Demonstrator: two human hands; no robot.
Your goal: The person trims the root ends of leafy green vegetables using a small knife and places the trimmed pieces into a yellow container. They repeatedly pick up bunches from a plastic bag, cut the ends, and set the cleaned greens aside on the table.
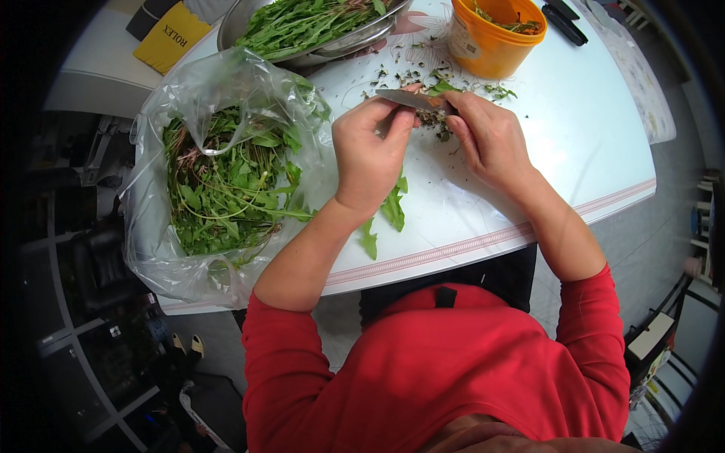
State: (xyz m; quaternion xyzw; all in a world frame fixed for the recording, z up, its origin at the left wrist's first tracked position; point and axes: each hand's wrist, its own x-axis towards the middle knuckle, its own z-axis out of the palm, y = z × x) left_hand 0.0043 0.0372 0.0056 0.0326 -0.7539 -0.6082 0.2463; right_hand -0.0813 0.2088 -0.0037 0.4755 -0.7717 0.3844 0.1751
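My left hand (371, 151) is closed around a leafy green plant (393, 208), whose jagged leaves hang below the hand over the table. In my right hand (492, 142) is a knife (410, 98), gripped by its handle. The blade points left and lies across the fingertips of my left hand; the plant's root end is mostly hidden there. Dark trimmings (433, 119) and bits of leaf are scattered under and beyond both hands. Left of my left hand stands a clear plastic bag (145, 234) full of similar leafy greens (226, 200).
A metal basin (332, 53) heaped with greens (306, 26) sits at the far left of the white table (589, 143). Behind my right hand is an orange bucket (491, 57) with plant scraps inside. A black case-like object (565, 26) lies right of it; a yellow bag (172, 38) is far left.
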